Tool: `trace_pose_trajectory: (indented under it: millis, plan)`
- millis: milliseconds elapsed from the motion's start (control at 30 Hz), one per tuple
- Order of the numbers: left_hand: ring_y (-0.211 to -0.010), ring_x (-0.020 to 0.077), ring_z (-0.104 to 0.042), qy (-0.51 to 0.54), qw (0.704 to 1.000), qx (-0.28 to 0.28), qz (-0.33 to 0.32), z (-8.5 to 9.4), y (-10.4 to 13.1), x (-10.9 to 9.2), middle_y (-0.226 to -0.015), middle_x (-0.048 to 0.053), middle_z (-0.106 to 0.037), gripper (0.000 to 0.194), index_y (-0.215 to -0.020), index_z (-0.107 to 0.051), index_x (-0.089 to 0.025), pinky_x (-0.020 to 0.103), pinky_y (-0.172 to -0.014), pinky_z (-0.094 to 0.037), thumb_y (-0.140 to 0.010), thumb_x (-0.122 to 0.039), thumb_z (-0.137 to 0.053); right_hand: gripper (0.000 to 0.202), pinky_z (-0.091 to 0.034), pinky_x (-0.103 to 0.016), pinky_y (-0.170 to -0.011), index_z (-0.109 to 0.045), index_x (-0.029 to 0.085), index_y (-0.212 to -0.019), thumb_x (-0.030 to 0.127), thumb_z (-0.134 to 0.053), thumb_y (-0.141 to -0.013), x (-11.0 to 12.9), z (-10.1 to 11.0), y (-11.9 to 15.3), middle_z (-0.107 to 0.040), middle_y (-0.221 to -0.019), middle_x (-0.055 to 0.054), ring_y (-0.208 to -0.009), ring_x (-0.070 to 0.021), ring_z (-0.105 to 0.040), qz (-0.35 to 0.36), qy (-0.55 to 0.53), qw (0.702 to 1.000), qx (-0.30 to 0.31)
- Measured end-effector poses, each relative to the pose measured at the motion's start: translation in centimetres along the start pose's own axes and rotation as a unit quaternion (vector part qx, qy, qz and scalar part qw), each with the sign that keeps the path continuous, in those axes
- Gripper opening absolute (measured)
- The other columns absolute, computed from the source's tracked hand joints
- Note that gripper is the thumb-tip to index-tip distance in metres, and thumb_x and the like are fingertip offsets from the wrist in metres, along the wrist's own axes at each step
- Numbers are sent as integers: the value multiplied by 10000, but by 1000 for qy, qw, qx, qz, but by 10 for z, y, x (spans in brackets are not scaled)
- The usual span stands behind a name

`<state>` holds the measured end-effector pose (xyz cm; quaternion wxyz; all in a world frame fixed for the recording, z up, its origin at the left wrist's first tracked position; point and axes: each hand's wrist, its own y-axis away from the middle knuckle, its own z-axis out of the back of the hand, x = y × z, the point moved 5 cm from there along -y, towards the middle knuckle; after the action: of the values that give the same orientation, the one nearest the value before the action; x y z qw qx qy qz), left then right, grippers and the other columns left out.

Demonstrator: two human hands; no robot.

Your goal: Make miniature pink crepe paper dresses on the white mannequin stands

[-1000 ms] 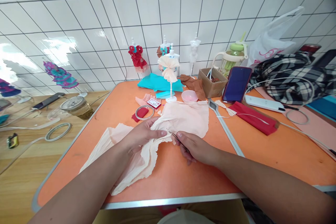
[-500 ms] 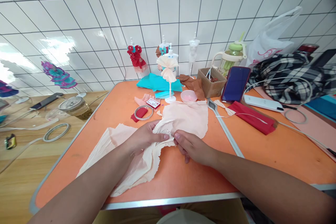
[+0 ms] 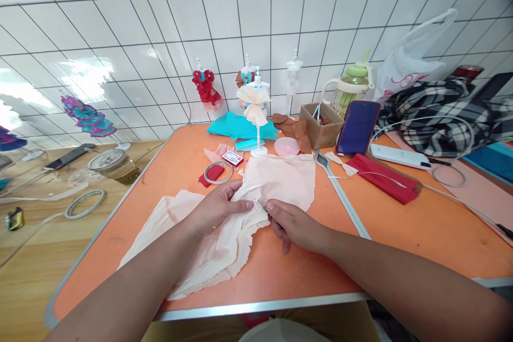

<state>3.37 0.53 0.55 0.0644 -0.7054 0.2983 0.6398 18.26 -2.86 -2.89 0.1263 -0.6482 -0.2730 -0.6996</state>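
A wide piece of thin pale peach cloth [image 3: 216, 246] with ragged edges lies crumpled across the orange table. My left hand [image 3: 222, 206] is closed on its gathered middle, thumb on top. In my right hand [image 3: 292, 224] is a slim metal tool [image 3: 261, 206], gripped between thumb and curled fingers. Its thin tip points left over the cloth, close to my left thumb; the rest is hidden in the hand, so its kind cannot be told. Behind the cloth stands a small white dress form [image 3: 258, 133] wearing a cream pleated cloth piece [image 3: 255, 101].
A tape roll [image 3: 218, 172], red-and-white box [image 3: 233, 158], pink bowl [image 3: 287, 146] and cardboard box [image 3: 323, 128] stand beyond the cloth. A phone [image 3: 358, 128] leans at right near red cloth [image 3: 382, 177]. More dressed forms, including a red one [image 3: 206, 91], line the tiled wall.
The cloth near my right hand has spread slightly to the right and lies flatter. More of the metal tool's tip shows between my hands. Both hands stay nearly in place.
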Motion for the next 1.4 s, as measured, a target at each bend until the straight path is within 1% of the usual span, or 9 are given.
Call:
trace_pose_trajectory:
  millis: [167,333,467,633,833,967,1067,1233,1400]
  plan:
    - [-876,223,-678,-27,999,13,-17,-2,0,1,-1042,75,-701,527,-1190,-567,-185,310,-747,-526,-703,-244,-762,440,-500,-212,-382,-456,209,-797,613,-311,-897,2,-1,1,-371,-563,45,-518,-103,-401,3,27,1000,-7]
    - [-888,215,-665,-26,999,7,-34,-2,-2,3,-1070,68,-688,526,-1177,-578,-186,308,-755,-524,-691,-245,-770,444,-500,-211,-373,-418,211,-770,628,-319,-887,1,-3,0,-372,-584,47,-509,-93,-398,1,28,1000,-13]
    - [-841,198,-669,-18,999,12,-33,-4,-3,5,-1058,61,-692,517,-1170,-585,-192,297,-733,-525,-690,-239,-771,439,-495,-206,-353,-407,215,-771,632,-328,-883,-1,-4,-1,-355,-586,51,-507,-92,-396,-2,19,1000,-15]
    - [-918,233,-663,-7,999,19,-33,-5,-2,4,-1105,76,-677,541,-1181,-574,-186,330,-780,-524,-680,-216,-777,428,-486,-195,-345,-404,211,-749,605,-325,-897,0,-2,-1,-369,-585,49,-493,-87,-402,3,33,999,-22]
    - [-890,247,-676,26,999,8,-42,-3,-1,-4,-1102,97,-679,518,-1217,-542,-182,320,-735,-526,-736,-246,-725,419,-485,-199,-345,-413,210,-747,588,-324,-905,1,1,-1,-360,-578,51,-482,-85,-392,1,33,999,-34]
    - [-899,253,-678,61,997,5,-49,-1,-1,-5,-1103,96,-677,519,-1212,-532,-181,319,-735,-529,-729,-206,-717,428,-497,-212,-362,-409,211,-743,602,-326,-897,1,0,-1,-367,-569,52,-483,-86,-383,-2,9,1000,-19]
    - [-905,234,-678,38,998,-3,-54,1,-2,-1,-1073,82,-686,489,-1172,-545,-184,304,-754,-530,-720,-168,-730,433,-510,-222,-385,-420,212,-758,614,-332,-889,3,-2,1,-368,-567,51,-497,-90,-375,-1,-10,1000,-4]
    - [-860,206,-687,16,997,10,-73,0,-3,1,-1027,62,-704,396,-1086,-580,-190,282,-732,-541,-723,-161,-737,432,-510,-226,-395,-429,214,-780,627,-349,-877,4,-4,2,-352,-543,60,-488,-90,-355,-13,-18,1000,0]
    - [-894,224,-686,21,997,19,-72,0,-2,-1,-1055,78,-700,487,-1181,-545,-202,301,-748,-548,-733,-191,-736,437,-511,-230,-399,-443,207,-765,622,-363,-875,3,-3,1,-373,-548,57,-483,-87,-376,-22,-23,999,6]
